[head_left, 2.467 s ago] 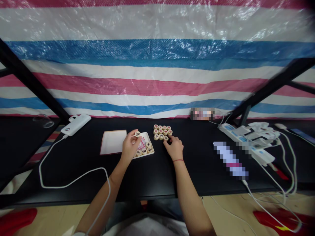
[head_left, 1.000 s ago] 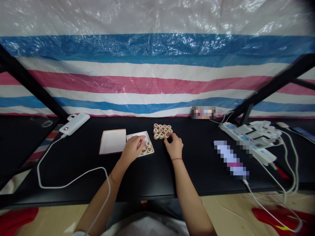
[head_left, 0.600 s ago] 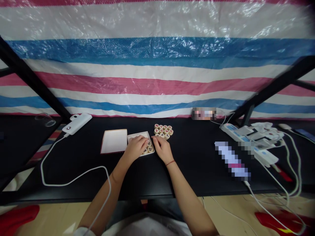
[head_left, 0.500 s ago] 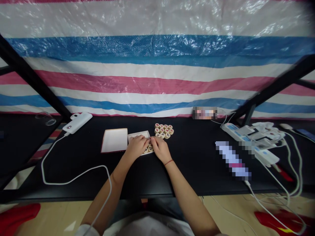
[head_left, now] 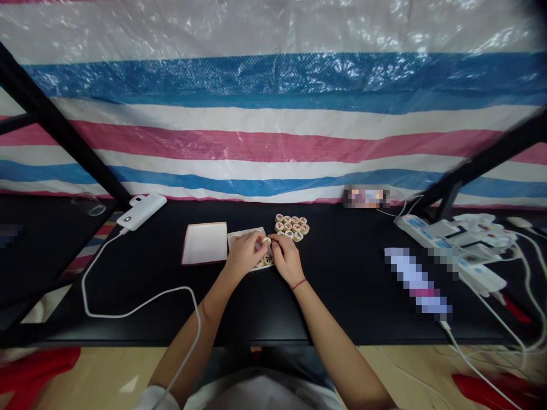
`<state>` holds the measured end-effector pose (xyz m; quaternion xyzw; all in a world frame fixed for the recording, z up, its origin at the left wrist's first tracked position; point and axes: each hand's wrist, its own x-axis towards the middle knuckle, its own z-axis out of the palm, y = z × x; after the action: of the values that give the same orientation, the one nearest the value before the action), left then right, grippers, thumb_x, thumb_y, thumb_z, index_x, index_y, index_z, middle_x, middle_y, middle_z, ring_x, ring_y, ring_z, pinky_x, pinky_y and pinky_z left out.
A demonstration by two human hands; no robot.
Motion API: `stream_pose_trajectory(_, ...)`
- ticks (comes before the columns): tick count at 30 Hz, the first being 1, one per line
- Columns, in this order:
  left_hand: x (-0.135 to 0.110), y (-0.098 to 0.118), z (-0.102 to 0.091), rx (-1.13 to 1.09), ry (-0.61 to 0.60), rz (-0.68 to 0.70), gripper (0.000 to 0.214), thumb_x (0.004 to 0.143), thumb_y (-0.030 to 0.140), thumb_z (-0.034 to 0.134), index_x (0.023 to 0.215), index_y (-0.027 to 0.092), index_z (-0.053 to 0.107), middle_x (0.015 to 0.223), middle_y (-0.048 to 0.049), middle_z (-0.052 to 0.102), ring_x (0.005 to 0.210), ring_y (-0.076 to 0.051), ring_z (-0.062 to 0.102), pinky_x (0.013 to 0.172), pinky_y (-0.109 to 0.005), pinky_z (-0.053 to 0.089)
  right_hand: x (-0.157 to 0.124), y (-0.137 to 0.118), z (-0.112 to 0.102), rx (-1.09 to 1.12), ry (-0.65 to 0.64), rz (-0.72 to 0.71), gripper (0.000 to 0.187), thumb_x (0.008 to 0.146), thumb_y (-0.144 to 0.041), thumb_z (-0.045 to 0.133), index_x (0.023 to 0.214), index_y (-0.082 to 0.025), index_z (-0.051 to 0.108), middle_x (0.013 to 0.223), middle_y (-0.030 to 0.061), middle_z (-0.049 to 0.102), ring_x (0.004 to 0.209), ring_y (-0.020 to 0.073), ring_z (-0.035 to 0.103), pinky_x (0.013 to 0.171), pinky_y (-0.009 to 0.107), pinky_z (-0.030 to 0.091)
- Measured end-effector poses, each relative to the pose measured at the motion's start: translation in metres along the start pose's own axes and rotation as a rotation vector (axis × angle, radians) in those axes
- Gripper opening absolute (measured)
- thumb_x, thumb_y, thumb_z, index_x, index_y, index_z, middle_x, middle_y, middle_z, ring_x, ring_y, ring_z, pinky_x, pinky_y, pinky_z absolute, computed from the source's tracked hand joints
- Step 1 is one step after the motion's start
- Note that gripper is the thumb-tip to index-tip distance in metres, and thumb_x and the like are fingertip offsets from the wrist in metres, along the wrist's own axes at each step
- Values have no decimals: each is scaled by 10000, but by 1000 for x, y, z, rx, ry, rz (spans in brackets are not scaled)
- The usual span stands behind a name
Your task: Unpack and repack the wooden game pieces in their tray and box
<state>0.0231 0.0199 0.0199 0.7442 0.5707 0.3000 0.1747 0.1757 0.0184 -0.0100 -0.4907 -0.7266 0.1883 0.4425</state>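
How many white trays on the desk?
2. One white tray lies left of the hands. The other tray sits under the left hand and right hand, holding round chess pieces.

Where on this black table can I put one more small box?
Bare table lies right of the right hand, before the pixelated strip; another patch lies left of the left hand, below the white lid, above the cable. Crowded: the tray under the hands.

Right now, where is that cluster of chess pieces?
In the head view, the wooden Chinese chess pieces sit on the black table, beyond the right hand and beside the white tray.
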Motion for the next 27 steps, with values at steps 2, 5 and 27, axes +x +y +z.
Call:
stream_pose_trajectory(2,0,-3,-1,-127,76,-32,175,868,310,564,1014,225,611,867,-4,723,780,-146,666,765,-267,466,-1,-1,0,-5,13,-68,236,836,-244,477,1024,-192,611,944,71,648,886,218,585,834,367,467)
stream_pose_trajectory(5,-4,-4,-2,-279,86,-44,197,865,331,569,1023,223,614,821,1,716,755,-140,672,713,-243,496,-2,-6,2,-26,5,-108,251,790,-274,563,1026,-194,587,932,62,629,838,209,572,783,352,470)
stream_pose_trajectory(27,-10,-23,12,-548,388,-181,303,852,317,602,1136,215,615,1022,-59,674,843,-137,663,754,-257,558,0,56,-35,-444,327,617,419,722,-331,580,1092,-147,646,1030,145,614,949,306,558,809,456,429)
